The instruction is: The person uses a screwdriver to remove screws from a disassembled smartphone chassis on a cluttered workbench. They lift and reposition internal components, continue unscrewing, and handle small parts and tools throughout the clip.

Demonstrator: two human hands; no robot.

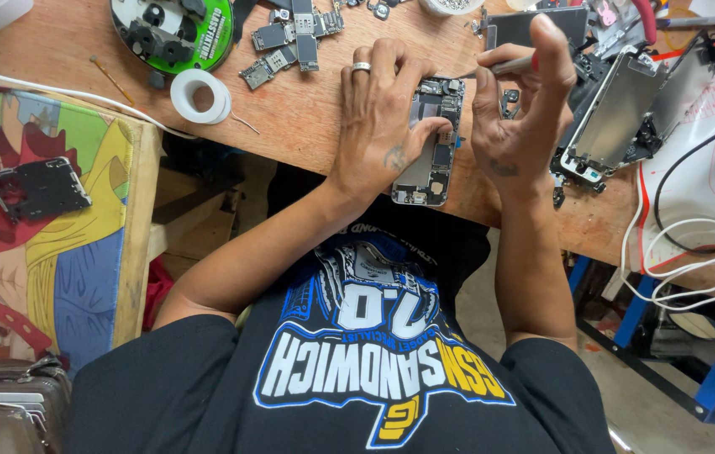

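**Opened phone held at the bench edge**

Wooden workbench (307, 118) fills the upper part of the head view, scattered with phone parts. Up and to the left of the left hand (383, 126) sits a round green-rimmed tray (174, 32) with black pieces in it and a printed band along its rim. Below that tray, well left of the hand, lies a white tape roll (198, 94). Just above the hand's knuckles lie several small circuit boards (290, 42). Farther left, beyond the bench edge, a brightly coloured printed mat (63, 244) carries a black phone frame (38, 187).

The left hand rests palm down on the wood, fingers curled, thumb and fingertips pressing the side of the opened phone (431, 143), which lies lengthwise between the two hands near the bench's front edge, its inner parts facing up. A ring shows on one finger.

The right hand (513, 109), just right of the phone, is partly closed, with its fingers pinched around a thin metal tool (504, 65) whose tip points toward the phone's upper end. Right of this hand lies another stripped phone shell (618, 118), silver inside, and beyond it a white sheet with red markings (710, 168). White cables (685, 252) loop off the bench edge below and to the right of that hand.
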